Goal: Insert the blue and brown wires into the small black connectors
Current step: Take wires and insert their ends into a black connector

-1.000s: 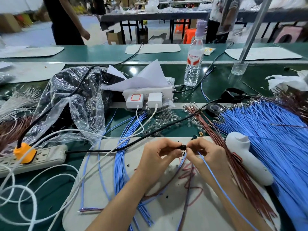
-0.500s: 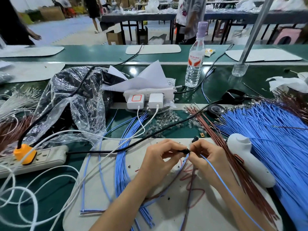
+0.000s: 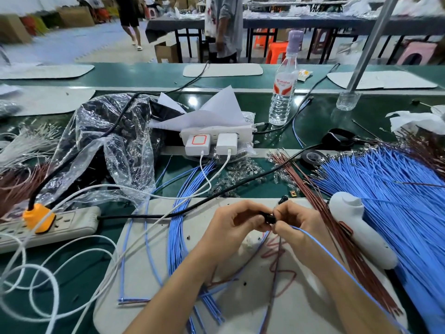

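Observation:
My left hand [image 3: 234,224] pinches a small black connector [image 3: 269,218] between thumb and fingers over the grey mat [image 3: 154,280]. My right hand [image 3: 295,221] meets it from the right and pinches a blue wire [image 3: 337,259] at the connector's end; the wire trails back along my right forearm. A brown wire [image 3: 277,256] hangs in loops below the two hands. Whether the wire tip is inside the connector is hidden by my fingers. Another small black connector [image 3: 283,198] lies on the mat just beyond my hands.
A big fan of blue wires [image 3: 385,189] and a row of brown wires [image 3: 320,208] lie at the right, with a white tool [image 3: 358,227] on them. Finished blue wires [image 3: 178,232] lie left of my hands. Power strips [image 3: 62,221], white cables, a plastic bag and a water bottle [image 3: 283,92] stand beyond.
Both hands have stayed together at the connector, dropping slightly toward me. People in the background have walked on.

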The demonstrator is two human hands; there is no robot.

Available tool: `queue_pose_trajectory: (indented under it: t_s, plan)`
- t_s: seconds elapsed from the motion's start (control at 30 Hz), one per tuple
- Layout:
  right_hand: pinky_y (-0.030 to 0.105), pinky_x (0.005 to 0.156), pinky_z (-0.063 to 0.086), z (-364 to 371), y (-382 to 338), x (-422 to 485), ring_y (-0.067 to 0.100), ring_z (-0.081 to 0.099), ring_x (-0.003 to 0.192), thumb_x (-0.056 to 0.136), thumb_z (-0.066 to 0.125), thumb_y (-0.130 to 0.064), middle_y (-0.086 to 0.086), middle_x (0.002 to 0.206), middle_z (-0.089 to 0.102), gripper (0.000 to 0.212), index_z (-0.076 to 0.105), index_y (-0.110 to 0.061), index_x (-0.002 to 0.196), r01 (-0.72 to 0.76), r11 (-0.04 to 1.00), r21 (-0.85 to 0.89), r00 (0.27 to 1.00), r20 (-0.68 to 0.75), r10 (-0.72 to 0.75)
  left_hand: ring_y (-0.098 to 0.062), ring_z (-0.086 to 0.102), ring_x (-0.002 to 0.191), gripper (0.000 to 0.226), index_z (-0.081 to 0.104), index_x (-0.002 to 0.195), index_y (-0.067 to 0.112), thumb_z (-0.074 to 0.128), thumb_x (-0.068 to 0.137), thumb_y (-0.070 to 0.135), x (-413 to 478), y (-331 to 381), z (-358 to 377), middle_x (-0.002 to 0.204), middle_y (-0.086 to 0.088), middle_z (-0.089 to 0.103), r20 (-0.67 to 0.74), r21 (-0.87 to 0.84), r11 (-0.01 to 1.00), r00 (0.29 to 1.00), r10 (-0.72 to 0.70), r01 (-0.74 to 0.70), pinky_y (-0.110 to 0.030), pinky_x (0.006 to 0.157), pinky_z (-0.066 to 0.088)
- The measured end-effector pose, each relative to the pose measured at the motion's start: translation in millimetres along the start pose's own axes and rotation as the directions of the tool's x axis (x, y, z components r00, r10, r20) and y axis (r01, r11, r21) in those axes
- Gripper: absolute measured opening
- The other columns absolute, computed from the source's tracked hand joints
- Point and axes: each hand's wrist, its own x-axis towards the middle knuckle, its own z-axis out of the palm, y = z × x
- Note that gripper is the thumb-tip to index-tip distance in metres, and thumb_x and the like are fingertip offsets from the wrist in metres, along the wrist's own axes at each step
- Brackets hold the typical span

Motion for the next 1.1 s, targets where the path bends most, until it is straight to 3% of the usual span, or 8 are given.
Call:
queue_pose_trajectory:
  t_s: [0.23, 0.33, 0.47, 0.6, 0.67, 0.8, 0.93, 1.1]
  plan:
    - [0.016, 0.063, 0.045, -3, -4, -3, 0.013, 0.056, 0.062, 0.066, 0.053, -0.003, 0.003, 0.060, 0.057, 0.002, 0.054, -0.004, 0.068, -0.001, 0.975, 0.220, 0.996, 0.089, -0.019, -0.014, 0.064, 0.070, 0.014, 0.065, 0.100, 0.003, 0.059, 0.088, 0.006, 2, 1, -6, 0.080, -0.001, 0.068, -0.036, -0.288, 0.949, 0.989, -0.145, 0.128, -0.025, 0.073, 0.052]
    - [0.022, 0.067, 0.045, -4, 0, -2, 0.022, 0.055, 0.067, 0.069, 0.053, -0.007, 0.007, 0.061, 0.057, 0.006, 0.056, -0.010, 0.065, -0.058, 0.957, 0.283, 0.994, 0.100, 0.031, -0.018, 0.061, 0.075, 0.026, 0.075, 0.094, 0.012, 0.053, 0.083, 0.007, 5, -1, -10, 0.079, -0.007, 0.065, -0.140, -0.406, 0.908, 0.975, -0.172, 0.102, -0.026, 0.073, 0.052]
    - [0.027, 0.071, 0.047, -3, 3, -1, 0.019, 0.057, 0.067, 0.075, 0.053, -0.007, 0.005, 0.064, 0.059, 0.007, 0.057, -0.010, 0.069, -0.024, 0.969, 0.247, 0.997, 0.071, 0.006, -0.016, 0.066, 0.076, 0.032, 0.076, 0.096, 0.016, 0.047, 0.090, 0.004, 7, -1, -19, 0.075, -0.008, 0.067, -0.226, -0.465, 0.879, 0.947, -0.228, 0.101, -0.022, 0.068, 0.053]
    - [0.021, 0.074, 0.050, -2, 4, 0, 0.017, 0.065, 0.075, 0.068, 0.053, 0.006, 0.004, 0.078, 0.068, 0.016, 0.057, -0.007, 0.076, 0.021, 0.977, 0.211, 1.000, -0.010, -0.020, -0.011, 0.065, 0.068, 0.024, 0.077, 0.097, 0.017, 0.063, 0.079, 0.012, 6, 0, -16, 0.077, -0.003, 0.068, -0.244, -0.501, 0.861, 0.940, -0.238, 0.088, -0.018, 0.069, 0.053]
    - [0.021, 0.079, 0.049, -2, 5, 0, 0.014, 0.067, 0.088, 0.075, 0.058, 0.016, 0.000, 0.093, 0.071, 0.026, 0.062, -0.010, 0.071, 0.034, 0.986, 0.160, 0.999, -0.043, -0.027, -0.010, 0.064, 0.069, 0.026, 0.077, 0.098, 0.022, 0.070, 0.073, 0.017, 5, -1, -15, 0.080, -0.002, 0.067, -0.271, -0.418, 0.906, 0.944, -0.190, 0.062, -0.018, 0.071, 0.052]
    - [0.019, 0.084, 0.045, -4, 4, 1, 0.003, 0.058, 0.099, 0.080, 0.055, 0.019, 0.002, 0.104, 0.062, 0.040, 0.070, -0.016, 0.068, 0.139, 0.990, -0.027, 0.978, -0.154, -0.142, -0.010, 0.062, 0.073, 0.031, 0.071, 0.104, 0.031, 0.072, 0.079, 0.012, 4, -5, -12, 0.089, 0.001, 0.060, -0.303, 0.044, 0.999, 0.953, -0.003, 0.017, -0.021, 0.072, 0.051]
    - [0.023, 0.073, 0.049, -3, 0, -3, 0.018, 0.064, 0.076, 0.073, 0.047, 0.010, 0.005, 0.076, 0.065, 0.030, 0.064, -0.014, 0.068, 0.193, 0.981, 0.030, 0.963, -0.198, -0.183, -0.009, 0.067, 0.079, 0.032, 0.068, 0.097, 0.029, 0.072, 0.081, 0.002, 0, -7, -5, 0.087, 0.006, 0.070, -0.265, 0.124, 0.992, 0.964, 0.024, 0.009, -0.019, 0.074, 0.052]
    - [0.026, 0.072, 0.055, 4, -4, -6, 0.024, 0.069, 0.070, 0.091, 0.045, 0.003, 0.007, 0.087, 0.073, 0.020, 0.047, -0.017, 0.092, 0.269, 0.945, 0.185, 0.947, -0.231, -0.224, -0.013, 0.070, 0.085, 0.028, 0.066, 0.097, 0.015, 0.071, 0.079, -0.006, 0, -11, -1, 0.089, 0.002, 0.072, -0.207, 0.176, 0.984, 0.976, 0.067, -0.030, -0.022, 0.078, 0.053]
